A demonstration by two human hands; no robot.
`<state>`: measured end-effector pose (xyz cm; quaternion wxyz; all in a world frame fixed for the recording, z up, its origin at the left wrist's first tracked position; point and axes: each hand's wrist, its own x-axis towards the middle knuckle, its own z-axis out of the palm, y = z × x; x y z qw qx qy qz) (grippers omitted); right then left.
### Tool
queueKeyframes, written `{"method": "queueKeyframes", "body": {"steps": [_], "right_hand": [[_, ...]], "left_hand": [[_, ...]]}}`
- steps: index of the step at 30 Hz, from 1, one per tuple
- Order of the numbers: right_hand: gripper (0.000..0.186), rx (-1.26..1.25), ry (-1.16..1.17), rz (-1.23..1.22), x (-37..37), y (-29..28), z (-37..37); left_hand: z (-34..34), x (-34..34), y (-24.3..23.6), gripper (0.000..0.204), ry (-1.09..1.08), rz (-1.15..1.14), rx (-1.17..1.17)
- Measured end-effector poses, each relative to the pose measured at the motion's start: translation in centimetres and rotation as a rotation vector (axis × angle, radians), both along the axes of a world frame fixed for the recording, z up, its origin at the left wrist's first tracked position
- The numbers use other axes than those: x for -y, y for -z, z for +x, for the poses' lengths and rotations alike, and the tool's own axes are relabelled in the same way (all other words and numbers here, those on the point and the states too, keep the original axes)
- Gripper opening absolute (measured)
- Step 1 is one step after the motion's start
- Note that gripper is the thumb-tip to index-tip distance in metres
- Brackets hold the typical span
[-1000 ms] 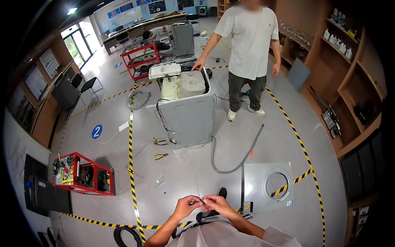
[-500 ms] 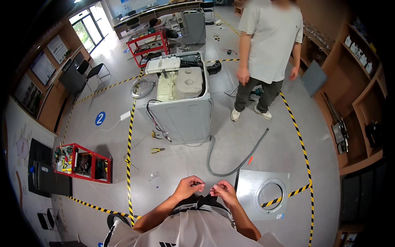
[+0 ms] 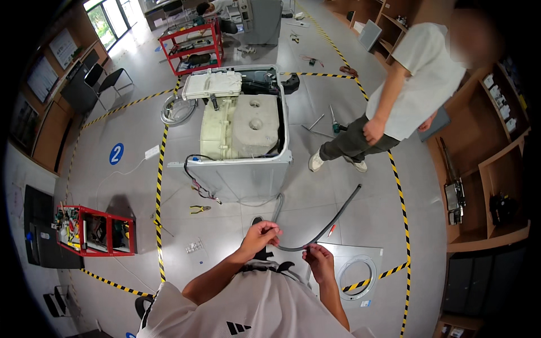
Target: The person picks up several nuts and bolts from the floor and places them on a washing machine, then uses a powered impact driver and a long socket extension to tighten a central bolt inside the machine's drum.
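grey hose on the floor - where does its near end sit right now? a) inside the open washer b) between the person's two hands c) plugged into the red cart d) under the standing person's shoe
b: the grey hose runs back from the floor toward the person, and its near end curves between the left hand and the right hand, in front of the opened washing machine.

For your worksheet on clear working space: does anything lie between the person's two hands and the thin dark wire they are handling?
Nothing visible does. The left hand and the right hand already pinch the thin dark wire directly, one at each end, over the bare grey floor. The opened washing machine stands farther ahead, apart from it.
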<state>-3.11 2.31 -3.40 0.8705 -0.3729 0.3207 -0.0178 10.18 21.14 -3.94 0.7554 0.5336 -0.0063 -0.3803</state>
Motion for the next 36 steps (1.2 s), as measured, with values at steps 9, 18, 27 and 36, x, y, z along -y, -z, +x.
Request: {"method": "queueKeyframes", "body": {"steps": [9,18,27,36], "right_hand": [[0.018,-0.039,-0.017,0.036,-0.2,-1.0,14.6],[0.018,-0.108,-0.064,0.027,2.8,-0.7,23.3],[0.028,0.064,-0.347,0.064,12.1,0.1,35.0],[0.027,0.239,-0.442,-0.001,18.4,-2.1,44.6]], "left_hand": [[14.3,-2.4,-0.5,0.023,-0.066,-0.014,0.032],[19.5,-0.3,-0.5,0.023,-0.239,-0.070,-0.104],[23.8,6.4,-2.0,0.025,-0.610,0.000,-0.160],[25.4,12.7,-3.5,0.022,-0.775,-0.110,-0.213]]}}
